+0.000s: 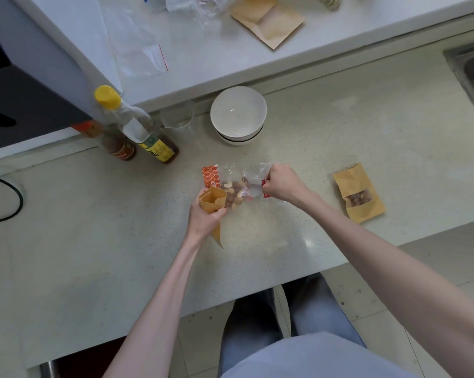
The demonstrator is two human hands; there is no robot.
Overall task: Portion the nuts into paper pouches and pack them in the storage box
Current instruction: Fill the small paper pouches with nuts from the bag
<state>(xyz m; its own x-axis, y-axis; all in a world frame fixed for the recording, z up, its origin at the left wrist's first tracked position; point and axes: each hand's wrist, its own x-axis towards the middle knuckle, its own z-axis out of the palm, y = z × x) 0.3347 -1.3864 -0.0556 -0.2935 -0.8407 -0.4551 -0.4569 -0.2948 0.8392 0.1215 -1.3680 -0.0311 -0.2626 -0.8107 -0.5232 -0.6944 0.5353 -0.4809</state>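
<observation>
My left hand point(204, 218) grips a brown paper pouch point(211, 201) with its mouth open and facing up. My right hand point(282, 184) pinches the end of a clear plastic nut bag point(237, 184) with an orange patterned edge, holding it sideways against the pouch's mouth. Cashews and brown nuts lie bunched in the bag next to the pouch opening. A second brown pouch point(359, 193) lies flat on the counter to the right, nuts showing through its window. Another flat pouch point(268, 20) rests on the raised shelf behind.
Stacked white bowls point(238, 115) stand behind my hands, a clear glass point(178, 114) beside them. A yellow-capped bottle point(137, 126) and a dark sauce bottle point(116, 144) stand at the left. Clear plastic bags point(137, 50) lie on the shelf. A steel sink point(473, 69) is at far right.
</observation>
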